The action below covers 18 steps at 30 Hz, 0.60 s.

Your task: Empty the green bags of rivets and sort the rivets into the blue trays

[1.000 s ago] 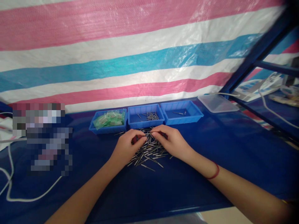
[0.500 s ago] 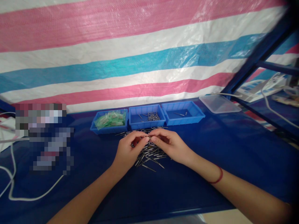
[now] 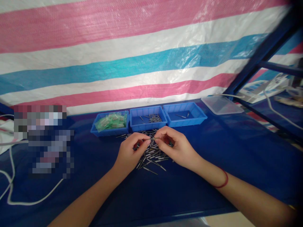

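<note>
My left hand (image 3: 132, 151) and my right hand (image 3: 178, 146) meet over a loose pile of blind rivets (image 3: 153, 154) on the blue table. Each hand pinches one end of a single thin blind rivet (image 3: 152, 138) between thumb and fingertips, and a short stretch of it shows in the gap. Behind the hands stands a blue bin (image 3: 148, 127) with several rivets inside. To its right, another blue bin (image 3: 191, 120) contains a few thin metal pieces. The left bin (image 3: 110, 133) holds green plastic packets (image 3: 111, 121).
A clear plastic lid (image 3: 222, 105) lies right of the bins. White cables (image 3: 35, 203) run over the table (image 3: 146, 201) at the left, near blurred-out items. A striped sheet (image 3: 118, 69) hangs behind, and a dark metal frame (image 3: 258, 60) rises at the right.
My right hand has shifted slightly to the right, away from my left fingertips, so more of the rivet shows between them. My left hand has hardly moved.
</note>
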Available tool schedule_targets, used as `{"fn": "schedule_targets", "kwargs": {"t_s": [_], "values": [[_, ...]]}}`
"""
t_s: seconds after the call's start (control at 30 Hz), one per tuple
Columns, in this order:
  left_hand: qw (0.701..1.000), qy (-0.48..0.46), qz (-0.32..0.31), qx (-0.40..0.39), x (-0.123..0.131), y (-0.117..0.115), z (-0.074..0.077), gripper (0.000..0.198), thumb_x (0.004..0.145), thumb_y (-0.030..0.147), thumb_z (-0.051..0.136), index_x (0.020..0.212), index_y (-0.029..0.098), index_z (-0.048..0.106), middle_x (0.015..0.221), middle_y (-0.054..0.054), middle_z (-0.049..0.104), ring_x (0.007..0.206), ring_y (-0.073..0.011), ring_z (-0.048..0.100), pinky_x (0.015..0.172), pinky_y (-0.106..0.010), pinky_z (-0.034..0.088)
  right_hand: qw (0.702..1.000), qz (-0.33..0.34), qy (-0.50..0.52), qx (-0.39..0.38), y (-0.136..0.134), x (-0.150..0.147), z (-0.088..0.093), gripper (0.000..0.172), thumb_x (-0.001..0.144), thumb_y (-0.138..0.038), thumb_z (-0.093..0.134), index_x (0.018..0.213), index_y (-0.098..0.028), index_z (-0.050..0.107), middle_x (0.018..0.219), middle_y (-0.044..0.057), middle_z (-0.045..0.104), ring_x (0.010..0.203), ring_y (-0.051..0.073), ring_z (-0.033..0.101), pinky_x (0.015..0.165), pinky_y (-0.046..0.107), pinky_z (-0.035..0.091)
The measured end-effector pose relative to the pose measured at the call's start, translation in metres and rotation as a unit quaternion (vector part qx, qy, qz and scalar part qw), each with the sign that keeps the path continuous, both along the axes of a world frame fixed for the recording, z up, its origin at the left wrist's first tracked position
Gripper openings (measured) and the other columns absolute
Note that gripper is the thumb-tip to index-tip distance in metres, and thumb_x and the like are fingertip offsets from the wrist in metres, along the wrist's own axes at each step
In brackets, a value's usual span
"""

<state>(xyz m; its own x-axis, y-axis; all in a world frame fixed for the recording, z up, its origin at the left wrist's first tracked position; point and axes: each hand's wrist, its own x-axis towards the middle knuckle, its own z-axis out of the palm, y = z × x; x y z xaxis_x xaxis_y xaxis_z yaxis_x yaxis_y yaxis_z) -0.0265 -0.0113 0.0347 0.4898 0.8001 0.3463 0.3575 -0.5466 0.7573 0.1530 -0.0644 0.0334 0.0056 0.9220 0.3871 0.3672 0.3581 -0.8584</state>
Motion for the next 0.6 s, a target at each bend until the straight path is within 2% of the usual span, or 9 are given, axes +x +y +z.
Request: {"fn": "schedule_targets", "kwargs": {"t_s": [0.17,0.27,0.33,0.4,0.47,0.6], "values": [[0.999,0.018,-0.024,-0.016,0.001,-0.001,-0.001,0.015,0.088,0.027,0.056,0.088,0.018,0.067,0.081,-0.002,0.067,0.068,-0.0121,0.058,0.061,-0.022,0.042,0.998,-0.010,-0.051,0.047,-0.002,0.001,0.004,0.009,0.089,-0.026,0.054,0.083,-0.021,0.056,0.072,0.000,0.055,0.061,0.011,0.050,0.056,0.026,0.041],[0.998,0.035,-0.037,-0.026,0.001,-0.002,-0.001,0.018,0.089,0.030,0.055,0.088,0.018,0.068,0.079,-0.002,0.067,0.068,-0.0125,0.058,0.061,-0.022,0.043,0.991,-0.013,-0.105,0.086,-0.002,0.004,0.005,0.013,0.090,-0.028,0.053,0.079,-0.021,0.055,0.073,0.001,0.058,0.066,0.014,0.053,0.062,0.028,0.044],[0.998,0.039,-0.037,-0.039,0.000,-0.003,0.000,0.020,0.089,0.031,0.055,0.095,0.018,0.069,0.081,-0.002,0.068,0.069,-0.0125,0.059,0.062,-0.022,0.044,0.985,-0.029,-0.129,0.108,-0.001,0.010,0.006,0.013,0.090,-0.028,0.054,0.079,-0.021,0.055,0.076,0.003,0.060,0.070,0.015,0.056,0.066,0.030,0.045],[0.998,0.036,-0.026,-0.051,-0.002,-0.005,0.002,0.023,0.089,0.031,0.055,0.104,0.019,0.068,0.084,-0.002,0.070,0.069,-0.0123,0.059,0.063,-0.022,0.046,0.979,-0.074,-0.140,0.125,0.002,0.018,0.009,0.011,0.089,-0.029,0.055,0.081,-0.022,0.057,0.077,0.003,0.062,0.070,0.016,0.056,0.065,0.031,0.045],[0.998,0.031,-0.013,-0.059,-0.004,-0.005,0.004,0.025,0.089,0.031,0.055,0.107,0.019,0.067,0.085,-0.002,0.070,0.069,-0.0123,0.060,0.063,-0.022,0.046,0.968,-0.147,-0.146,0.145,0.006,0.029,0.011,0.012,0.089,-0.032,0.056,0.081,-0.022,0.059,0.077,0.003,0.062,0.067,0.016,0.055,0.063,0.032,0.044],[0.998,0.037,-0.016,-0.055,-0.004,-0.004,0.006,0.023,0.090,0.031,0.053,0.100,0.018,0.069,0.082,-0.003,0.071,0.069,-0.0125,0.061,0.065,-0.022,0.047,0.930,-0.285,-0.168,0.161,0.020,0.061,0.009,0.016,0.089,-0.038,0.055,0.083,-0.025,0.060,0.074,0.005,0.062,0.064,0.020,0.053,0.061,0.036,0.042]]}}
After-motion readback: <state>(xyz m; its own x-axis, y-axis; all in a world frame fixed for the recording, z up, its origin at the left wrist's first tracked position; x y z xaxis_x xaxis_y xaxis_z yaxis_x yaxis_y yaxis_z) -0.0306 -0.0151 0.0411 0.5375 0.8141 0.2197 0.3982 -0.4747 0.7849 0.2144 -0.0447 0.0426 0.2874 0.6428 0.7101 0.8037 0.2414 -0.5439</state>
